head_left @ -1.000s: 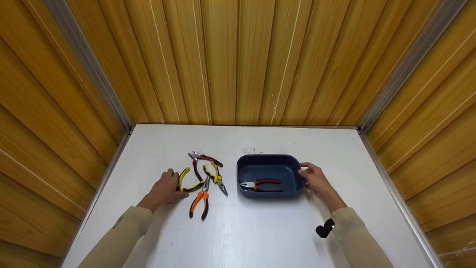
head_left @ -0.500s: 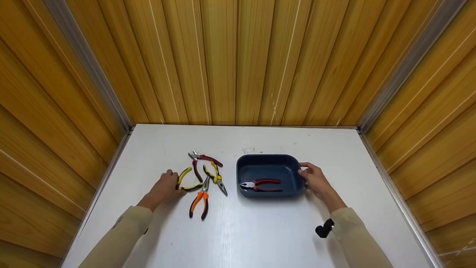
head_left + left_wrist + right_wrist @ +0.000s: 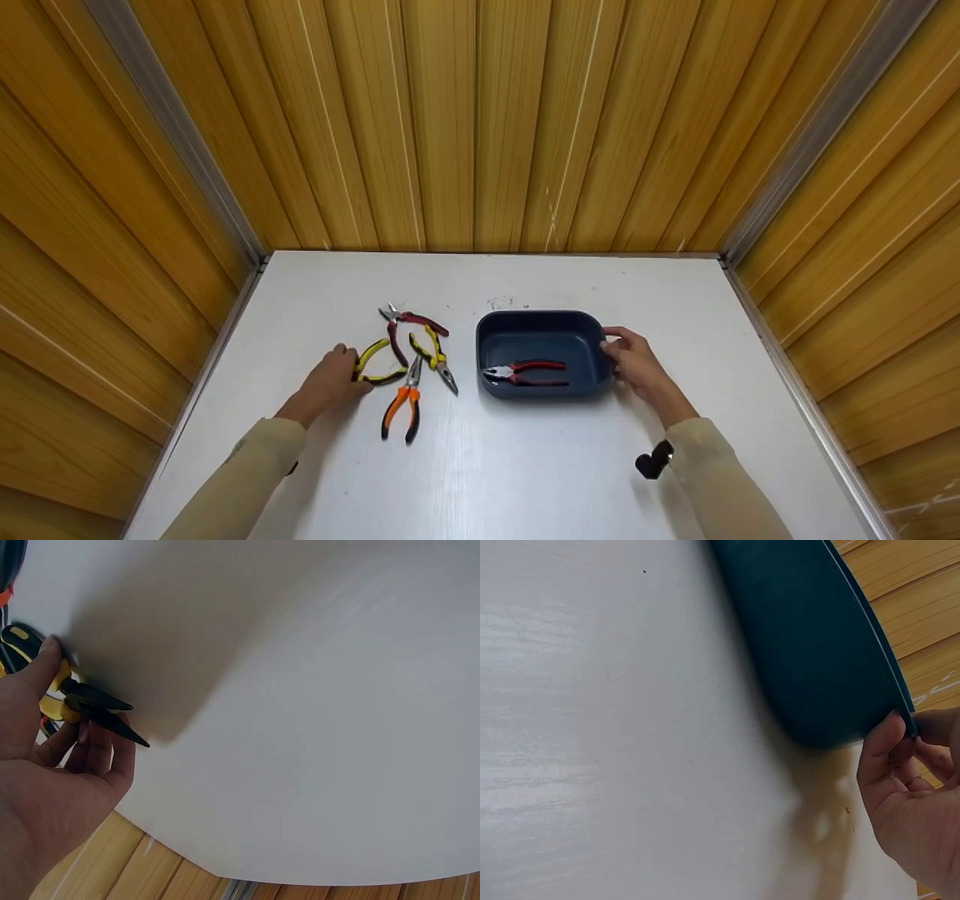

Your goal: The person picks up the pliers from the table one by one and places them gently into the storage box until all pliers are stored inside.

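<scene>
My left hand (image 3: 326, 379) pinches yellow-and-black needle-nose pliers (image 3: 69, 699) near the joint, thumb on one side and fingers on the other. Their jaws stand slightly apart beside my fingers in the left wrist view, while the spread handles point right in the head view. With thumb and fingers, my right hand (image 3: 637, 364) grips the right rim of a dark blue plastic box (image 3: 540, 345). Inside that box lie red-and-black combination pliers (image 3: 525, 371). Close to the left hand are orange-and-black long-nose pliers (image 3: 412, 396), a second yellow-and-black pair (image 3: 438, 360) and red-handled pliers (image 3: 424, 321).
All of it rests on a white table (image 3: 480, 480) bounded by wood-patterned panels (image 3: 480, 127) at the back and sides. Loose pliers lie close together left of the box, some overlapping. A black device (image 3: 655, 460) is strapped at the right sleeve.
The left hand has drawn slightly left with the needle-nose pliers, its thumb closing in on them. The right hand and the box look the same.
</scene>
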Tool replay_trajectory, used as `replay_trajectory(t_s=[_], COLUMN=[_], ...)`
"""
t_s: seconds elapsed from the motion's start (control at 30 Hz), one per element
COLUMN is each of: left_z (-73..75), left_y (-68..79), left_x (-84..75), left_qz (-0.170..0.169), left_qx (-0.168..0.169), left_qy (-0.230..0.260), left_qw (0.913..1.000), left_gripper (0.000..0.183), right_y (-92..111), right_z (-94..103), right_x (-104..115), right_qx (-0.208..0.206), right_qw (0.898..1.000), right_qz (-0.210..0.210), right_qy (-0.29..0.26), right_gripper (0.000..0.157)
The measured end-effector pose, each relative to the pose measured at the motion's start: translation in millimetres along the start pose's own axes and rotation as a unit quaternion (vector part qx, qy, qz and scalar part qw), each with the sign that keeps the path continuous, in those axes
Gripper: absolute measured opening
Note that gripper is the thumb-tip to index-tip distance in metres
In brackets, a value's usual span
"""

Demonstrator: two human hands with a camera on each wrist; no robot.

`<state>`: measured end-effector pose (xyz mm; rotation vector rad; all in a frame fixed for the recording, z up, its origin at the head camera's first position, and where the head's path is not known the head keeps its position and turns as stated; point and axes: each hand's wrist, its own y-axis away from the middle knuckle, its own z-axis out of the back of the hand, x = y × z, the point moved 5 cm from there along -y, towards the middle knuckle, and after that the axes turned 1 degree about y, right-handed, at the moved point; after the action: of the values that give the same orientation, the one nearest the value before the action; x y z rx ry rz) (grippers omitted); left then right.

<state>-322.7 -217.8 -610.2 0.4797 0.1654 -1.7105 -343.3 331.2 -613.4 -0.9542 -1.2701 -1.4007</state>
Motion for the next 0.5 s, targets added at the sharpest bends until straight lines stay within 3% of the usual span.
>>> replay_trajectory(t_s=[0.17,0.5], left_z=[0.7,6.4], left_y=[1.5,-1.5], left_x=[1.6,10.5], left_qz=[-0.007,0.012], left_qx=[-0.006,-0.007], left_qy=[0.001,0.002], left_qw=[1.0,0.9999], left_gripper=[0.037,0.039], right_y=[1,2], right_z=[-0.8,-1.8], right_x=[1,2], right_qx=[-0.003,-0.001], right_qw=[1.0,1.0], right_qz=[0.002,0.0], right_qy=[0.007,0.002], right_gripper=[0.04,0.041])
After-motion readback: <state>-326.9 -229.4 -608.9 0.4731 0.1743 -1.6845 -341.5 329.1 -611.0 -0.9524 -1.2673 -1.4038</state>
